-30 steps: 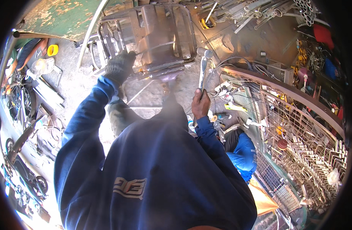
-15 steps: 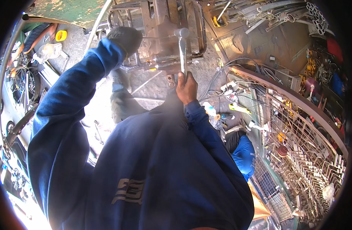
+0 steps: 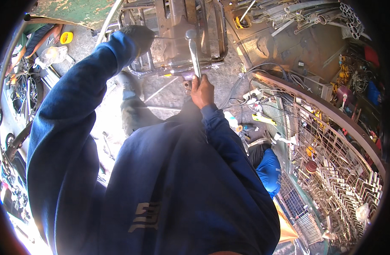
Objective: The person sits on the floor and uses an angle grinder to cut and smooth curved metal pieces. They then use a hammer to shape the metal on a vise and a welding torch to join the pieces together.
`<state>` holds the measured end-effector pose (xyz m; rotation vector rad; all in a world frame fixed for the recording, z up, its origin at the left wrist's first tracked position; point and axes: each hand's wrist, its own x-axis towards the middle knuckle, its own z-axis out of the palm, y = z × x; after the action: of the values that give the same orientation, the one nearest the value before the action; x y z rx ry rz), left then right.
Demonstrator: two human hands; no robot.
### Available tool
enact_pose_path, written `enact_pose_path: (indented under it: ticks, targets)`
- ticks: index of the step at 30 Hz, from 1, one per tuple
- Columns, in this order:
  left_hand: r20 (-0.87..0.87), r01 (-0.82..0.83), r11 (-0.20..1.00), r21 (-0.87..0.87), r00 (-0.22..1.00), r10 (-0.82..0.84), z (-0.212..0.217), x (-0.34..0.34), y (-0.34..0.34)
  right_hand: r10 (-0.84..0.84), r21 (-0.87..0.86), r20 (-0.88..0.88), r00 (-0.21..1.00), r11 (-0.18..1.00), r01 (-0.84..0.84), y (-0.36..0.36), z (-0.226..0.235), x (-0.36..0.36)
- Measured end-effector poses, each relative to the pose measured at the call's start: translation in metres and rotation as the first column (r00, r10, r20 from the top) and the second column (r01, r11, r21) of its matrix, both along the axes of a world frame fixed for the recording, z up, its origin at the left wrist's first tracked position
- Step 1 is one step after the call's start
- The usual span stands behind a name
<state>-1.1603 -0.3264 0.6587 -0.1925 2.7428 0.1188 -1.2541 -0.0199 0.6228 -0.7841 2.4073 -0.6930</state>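
My left hand (image 3: pixel 138 39), in a dark glove, is closed at the left side of a brown metal frame (image 3: pixel 164 29) of bars and plates. A thin rod (image 3: pixel 169 38) runs from the glove to the right across the frame; its far end is hard to make out. My bare right hand (image 3: pixel 202 91) grips the lower handle of a hammer (image 3: pixel 194 53) at the frame's near edge. The hammer's round head lies over the central plate, right of the rod. Whether it touches the metal cannot be told.
Metal tubes (image 3: pixel 307 7) are stacked at the far right. Right of me stand a brown rail (image 3: pixel 331 114) and a wire mesh rack (image 3: pixel 326 131), with cables near them. A person in blue (image 3: pixel 269 172) is low at the right. A yellow ring (image 3: pixel 66 38) lies far left.
The hammer head and my right hand have shifted a little left and away from me. My left hand has moved slightly left, with the rod still in it.
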Motion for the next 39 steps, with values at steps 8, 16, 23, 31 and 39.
enact_pose_path:
  ticks: [8,16,23,31,39]
  targets:
    - [0.180,0.030,0.998,0.052,0.983,-0.039,0.007,-0.008,-0.006,-0.069,-0.356,-0.147,0.987,0.934,0.012,-0.031,0.077,-0.023]
    - [0.257,-0.084,0.989,0.120,0.965,0.051,0.010,-0.012,-0.008,-0.073,-0.373,-0.211,0.975,0.928,-0.011,-0.026,0.060,-0.023]
    - [0.084,-0.093,0.992,0.088,0.993,0.086,-0.001,-0.008,0.002,-0.052,-0.229,-0.106,0.993,0.973,0.027,-0.012,0.054,-0.025]
    - [0.310,0.067,0.992,0.108,0.946,-0.098,0.006,-0.014,-0.013,-0.049,-0.494,-0.205,0.978,0.867,-0.060,-0.017,0.071,-0.028]
    - [0.311,-0.112,0.981,0.161,0.949,0.058,0.010,-0.020,-0.004,-0.082,-0.276,-0.180,0.980,0.961,0.030,-0.020,0.072,-0.035]
